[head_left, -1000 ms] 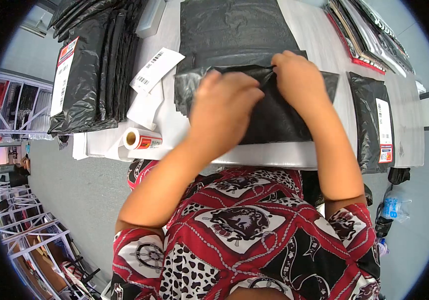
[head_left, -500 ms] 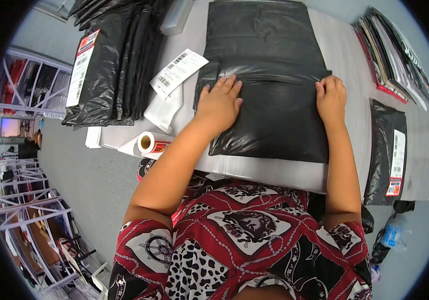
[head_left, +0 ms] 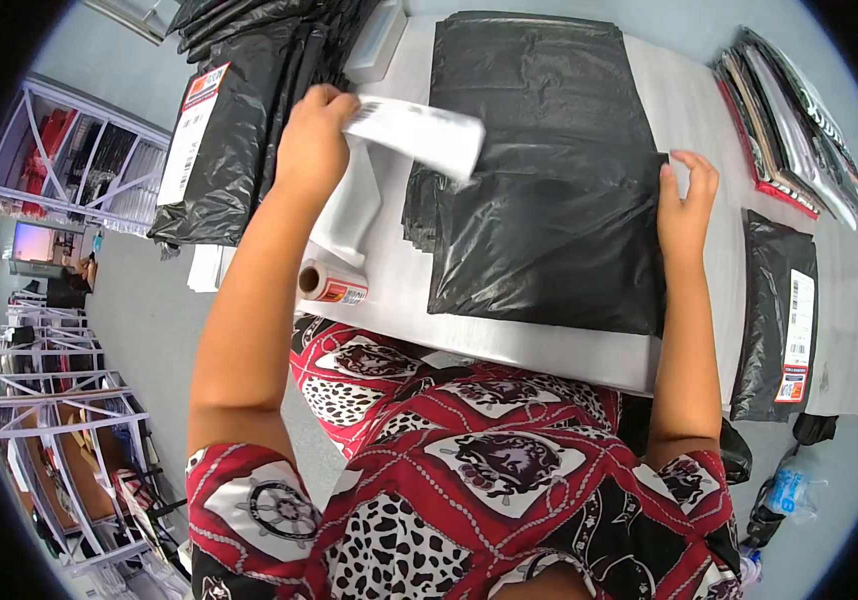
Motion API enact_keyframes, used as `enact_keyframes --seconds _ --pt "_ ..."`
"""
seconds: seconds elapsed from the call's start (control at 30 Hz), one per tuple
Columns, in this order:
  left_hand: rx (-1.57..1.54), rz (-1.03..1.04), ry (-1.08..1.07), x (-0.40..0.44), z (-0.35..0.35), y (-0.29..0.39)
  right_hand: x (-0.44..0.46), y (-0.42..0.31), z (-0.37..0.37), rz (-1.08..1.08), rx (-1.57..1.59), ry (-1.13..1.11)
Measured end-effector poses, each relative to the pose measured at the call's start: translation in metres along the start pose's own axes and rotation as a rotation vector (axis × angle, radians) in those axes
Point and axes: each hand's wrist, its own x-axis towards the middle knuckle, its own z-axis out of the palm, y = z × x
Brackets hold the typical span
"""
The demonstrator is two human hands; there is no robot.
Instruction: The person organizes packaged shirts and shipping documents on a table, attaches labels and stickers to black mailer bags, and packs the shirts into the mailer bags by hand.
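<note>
My left hand (head_left: 317, 140) is closed on one end of a white shipping label (head_left: 419, 135), its printing blurred by motion. The label is held up over the left part of a black plastic mailing bag (head_left: 549, 240), which lies flat with its top folded over. Under it more black bags (head_left: 529, 70) stretch toward the far side of the table. At the bag's right edge rests my right hand (head_left: 687, 205), thumb against the plastic and fingers curved apart from it, holding nothing.
A tall stack of black parcels (head_left: 219, 140) stands left, a label roll (head_left: 334, 284) near the front edge. White backing paper (head_left: 349, 205) lies between stack and bags. On the right are a labelled parcel (head_left: 774, 320) and packed garments (head_left: 784, 120). Shelving (head_left: 79, 160) lines the left.
My left hand has left the bag, moved left and picked up the label, swinging it over the bag. My right hand's fingers have lifted and spread from the bag's edge.
</note>
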Motion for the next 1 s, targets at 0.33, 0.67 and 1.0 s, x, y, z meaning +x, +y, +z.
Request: enact_keyframes --seconds 0.33,0.67,1.0 --pt "-0.939 0.121 0.315 -0.036 -0.047 0.084 0.024 -0.176 0.012 -0.418 0.586 -0.446" --pt "-0.847 0.040 0.216 -0.055 -0.062 0.089 0.009 -0.189 -0.005 -0.424 0.452 -0.532" --pt "-0.612 -0.040 0.025 -0.049 -0.081 0.101 0.007 -0.187 -0.016 -0.451 0.276 -0.479"
